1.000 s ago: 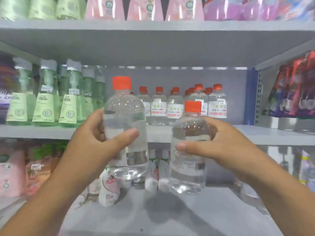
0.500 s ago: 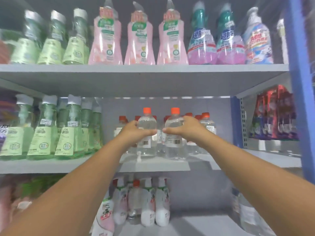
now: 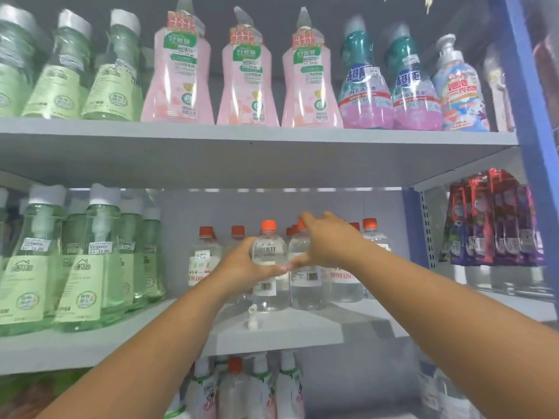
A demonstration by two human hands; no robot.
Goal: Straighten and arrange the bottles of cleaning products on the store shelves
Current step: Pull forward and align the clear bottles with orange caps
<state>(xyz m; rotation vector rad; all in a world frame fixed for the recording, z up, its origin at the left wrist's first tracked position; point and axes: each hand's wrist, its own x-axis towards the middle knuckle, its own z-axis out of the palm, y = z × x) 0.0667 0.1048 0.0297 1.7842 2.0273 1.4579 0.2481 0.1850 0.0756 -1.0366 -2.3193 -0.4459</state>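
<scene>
- Two clear bottles with orange caps stand upright, side by side and touching, at the front of the middle shelf (image 3: 272,331), barcode labels facing outward.
- Left clear bottle (image 3: 270,267): the left hand (image 3: 242,269) grips its body from the left side, thumb across the front above the barcode; fingers curled round it.
- Right clear bottle (image 3: 304,276): the right hand (image 3: 328,246) is at its shoulder, thumb low on the front, fingers spread and raised over the cap. Whether the hand actually clasps the bottle, I cannot tell.
- The two thumb tips nearly meet between the bottles.
- Behind them, more orange-capped clear bottles (image 3: 205,258) stand in rows further back on the same shelf.
- A small white cap-like piece (image 3: 252,317) lies on the shelf just in front of the left clear bottle.
- Green bottles (image 3: 87,261) with white tops fill the left of the shelf.
- Top shelf (image 3: 257,137): green, pink bottles (image 3: 248,77) and teal-topped bottles (image 3: 364,83), upright in a row.
- Red and purple pouches (image 3: 493,219) hang at right.
</scene>
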